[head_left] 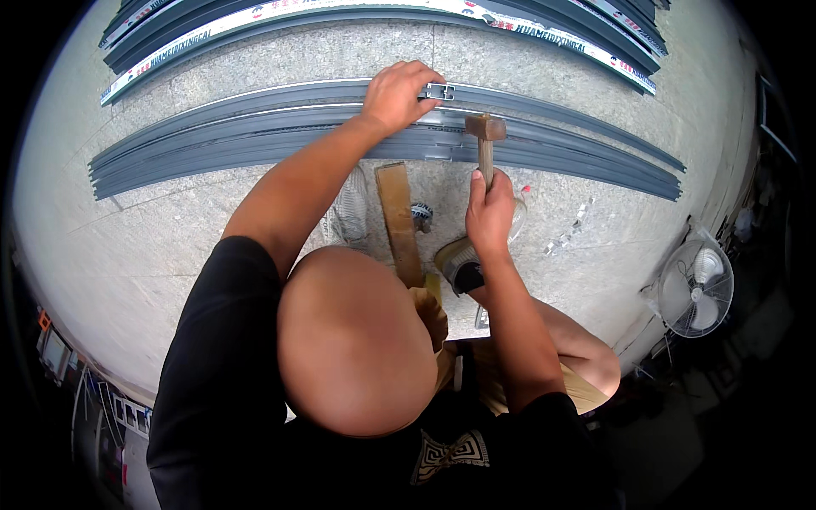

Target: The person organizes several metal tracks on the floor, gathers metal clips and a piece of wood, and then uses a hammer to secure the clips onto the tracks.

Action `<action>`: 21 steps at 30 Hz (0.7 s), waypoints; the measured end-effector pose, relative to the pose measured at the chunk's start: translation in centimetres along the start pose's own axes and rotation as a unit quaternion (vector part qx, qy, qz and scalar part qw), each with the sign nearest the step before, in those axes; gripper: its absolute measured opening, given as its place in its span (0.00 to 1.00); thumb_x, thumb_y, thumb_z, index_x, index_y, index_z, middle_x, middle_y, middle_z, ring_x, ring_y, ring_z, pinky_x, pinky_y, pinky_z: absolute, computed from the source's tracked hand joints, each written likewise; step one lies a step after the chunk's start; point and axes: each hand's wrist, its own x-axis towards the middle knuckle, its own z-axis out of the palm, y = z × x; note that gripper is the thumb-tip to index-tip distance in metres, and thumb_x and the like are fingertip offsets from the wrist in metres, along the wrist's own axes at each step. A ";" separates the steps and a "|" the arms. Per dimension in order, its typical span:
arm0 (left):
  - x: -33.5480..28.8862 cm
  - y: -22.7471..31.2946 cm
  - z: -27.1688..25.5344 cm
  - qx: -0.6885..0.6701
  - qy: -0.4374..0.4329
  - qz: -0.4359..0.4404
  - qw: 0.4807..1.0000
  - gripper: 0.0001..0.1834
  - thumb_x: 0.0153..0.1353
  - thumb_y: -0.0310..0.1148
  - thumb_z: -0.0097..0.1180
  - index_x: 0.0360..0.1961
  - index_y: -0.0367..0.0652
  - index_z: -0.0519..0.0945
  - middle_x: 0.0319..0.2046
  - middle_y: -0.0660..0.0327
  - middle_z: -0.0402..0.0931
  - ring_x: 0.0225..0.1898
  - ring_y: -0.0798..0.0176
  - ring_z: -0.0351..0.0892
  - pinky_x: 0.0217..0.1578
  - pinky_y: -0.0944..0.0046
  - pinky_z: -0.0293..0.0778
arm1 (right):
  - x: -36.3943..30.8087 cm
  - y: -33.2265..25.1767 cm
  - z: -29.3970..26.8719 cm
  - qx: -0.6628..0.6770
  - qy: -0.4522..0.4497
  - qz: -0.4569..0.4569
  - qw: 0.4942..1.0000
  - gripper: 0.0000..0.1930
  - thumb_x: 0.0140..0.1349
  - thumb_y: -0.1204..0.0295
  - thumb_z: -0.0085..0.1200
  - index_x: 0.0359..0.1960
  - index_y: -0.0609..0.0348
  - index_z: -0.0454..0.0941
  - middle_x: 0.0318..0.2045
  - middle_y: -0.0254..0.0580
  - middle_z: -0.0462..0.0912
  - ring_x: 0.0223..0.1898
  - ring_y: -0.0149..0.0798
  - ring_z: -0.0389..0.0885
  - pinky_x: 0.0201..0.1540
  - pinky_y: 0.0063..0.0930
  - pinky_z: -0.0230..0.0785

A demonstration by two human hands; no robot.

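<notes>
Several long grey metal profiles [246, 136] lie side by side on the floor, running left to right. At their far edge, my left hand [399, 93] is closed, its fingers and thumb pinching a short hollow silver metal piece [440, 92] that sits over the profiles. My right hand [490, 212] is wrapped round the wooden handle of a hammer [486, 128]. The hammer's rusty brown head is raised above the near profiles, to the right of the silver piece and apart from it.
More grey profiles with white printed film [195, 53] are stacked at the far side. Near my feet lie a wooden board [395, 217], a roll of tape [422, 212] and whitish mesh-like material [348, 208]. A white fan [697, 293] stands at the right.
</notes>
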 end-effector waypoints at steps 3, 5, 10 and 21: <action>-0.1 -0.1 -0.2 -0.001 0.011 0.012 1.000 0.17 0.58 0.40 0.75 0.50 0.57 0.89 0.47 0.67 0.85 0.53 0.53 0.84 0.54 0.52 0.81 | 1.4 -0.5 0.4 -0.013 -0.003 -0.011 1.000 0.16 0.79 0.61 0.55 0.49 0.65 0.80 0.40 0.63 0.84 0.41 0.65 0.83 0.46 0.52 0.74; 0.0 -0.1 -0.3 -0.003 0.014 0.011 1.000 0.17 0.58 0.40 0.75 0.49 0.57 0.89 0.47 0.66 0.85 0.53 0.53 0.84 0.54 0.52 0.81 | 2.2 -0.6 0.8 -0.011 -0.015 0.002 1.000 0.16 0.79 0.60 0.55 0.51 0.64 0.79 0.40 0.64 0.85 0.41 0.67 0.83 0.45 0.54 0.74; 0.1 0.1 -0.5 -0.004 0.022 0.015 1.000 0.17 0.58 0.40 0.75 0.49 0.56 0.89 0.46 0.66 0.85 0.52 0.53 0.84 0.54 0.52 0.81 | 3.2 0.7 2.2 -0.041 0.009 -0.068 0.997 0.16 0.79 0.59 0.54 0.53 0.61 0.78 0.40 0.63 0.86 0.41 0.69 0.85 0.44 0.57 0.76; 0.0 0.2 -0.3 0.011 0.012 0.004 1.000 0.17 0.58 0.43 0.75 0.48 0.57 0.89 0.47 0.69 0.85 0.52 0.56 0.83 0.54 0.53 0.81 | 4.0 0.8 3.7 -0.045 -0.002 -0.073 0.996 0.16 0.79 0.58 0.54 0.53 0.59 0.77 0.40 0.63 0.86 0.40 0.70 0.84 0.43 0.59 0.76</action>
